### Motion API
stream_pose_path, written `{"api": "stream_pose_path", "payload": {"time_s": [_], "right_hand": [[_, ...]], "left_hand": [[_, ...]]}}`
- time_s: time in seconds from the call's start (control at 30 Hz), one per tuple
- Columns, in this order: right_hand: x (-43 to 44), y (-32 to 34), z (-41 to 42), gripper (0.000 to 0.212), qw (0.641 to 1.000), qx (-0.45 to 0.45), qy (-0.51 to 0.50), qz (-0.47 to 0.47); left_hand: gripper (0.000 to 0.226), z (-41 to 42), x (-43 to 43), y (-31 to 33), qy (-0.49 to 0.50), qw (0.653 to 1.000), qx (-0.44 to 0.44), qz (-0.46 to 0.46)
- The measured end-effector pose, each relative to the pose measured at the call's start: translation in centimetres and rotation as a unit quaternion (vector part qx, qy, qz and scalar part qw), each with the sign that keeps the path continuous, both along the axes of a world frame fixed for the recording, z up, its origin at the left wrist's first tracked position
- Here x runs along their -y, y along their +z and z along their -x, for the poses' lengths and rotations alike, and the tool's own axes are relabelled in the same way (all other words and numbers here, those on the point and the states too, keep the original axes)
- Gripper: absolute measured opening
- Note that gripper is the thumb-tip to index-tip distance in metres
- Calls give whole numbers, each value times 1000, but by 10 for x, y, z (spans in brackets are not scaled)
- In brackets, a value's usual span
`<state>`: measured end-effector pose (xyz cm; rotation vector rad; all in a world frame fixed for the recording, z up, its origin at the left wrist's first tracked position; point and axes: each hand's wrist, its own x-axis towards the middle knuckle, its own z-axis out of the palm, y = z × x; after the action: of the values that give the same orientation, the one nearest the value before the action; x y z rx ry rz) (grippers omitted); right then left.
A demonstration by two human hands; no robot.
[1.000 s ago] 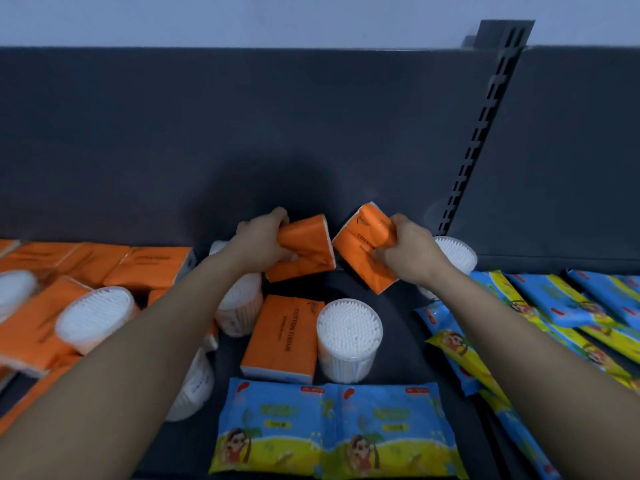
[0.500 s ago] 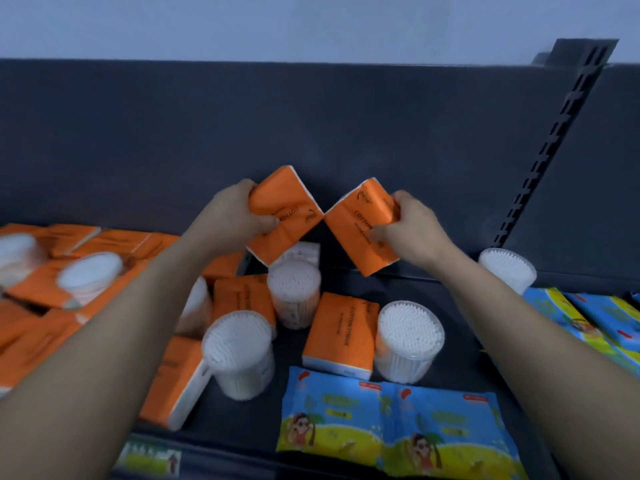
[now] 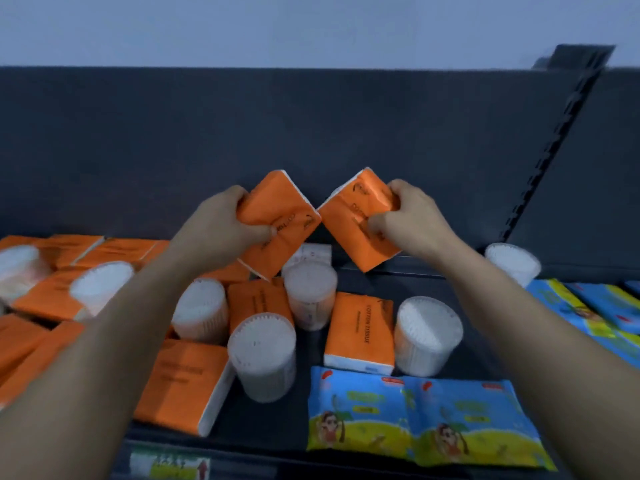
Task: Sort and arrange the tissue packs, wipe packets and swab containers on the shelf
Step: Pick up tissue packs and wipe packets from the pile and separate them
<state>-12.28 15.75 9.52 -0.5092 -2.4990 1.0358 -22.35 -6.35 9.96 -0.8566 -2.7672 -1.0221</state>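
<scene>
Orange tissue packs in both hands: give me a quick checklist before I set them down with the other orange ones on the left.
1. Left hand grips its tissue pack: ok.
2. Right hand grips its tissue pack: ok.
3. Held packs lifted above the shelf items: ok.
4. Flat free spot in the orange pile on the left: not ok, swab containers sit among the packs.
5. Wipe packets out of the path: ok, they lie at the front.
6. Packs undamaged: cannot tell.
</scene>
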Motion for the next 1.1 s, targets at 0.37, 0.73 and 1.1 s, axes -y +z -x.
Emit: {"api": "stream_pose_path", "payload": {"time_s": [0.37,0.73,1.1], "right_hand": [[-119,-5,-163,24,971,-57,-231,-27],[-259,-19,-428,26,927,-58,-370,-5],[-377,-35,-612,27,892,-46,-448,33]], "left_hand": [[38,-94,-165,12,-193,977,15,-89],[33,-313,-368,5,-364,922,80,-101],[34,-465,-508,-17,-410,908,86,-27]]}}
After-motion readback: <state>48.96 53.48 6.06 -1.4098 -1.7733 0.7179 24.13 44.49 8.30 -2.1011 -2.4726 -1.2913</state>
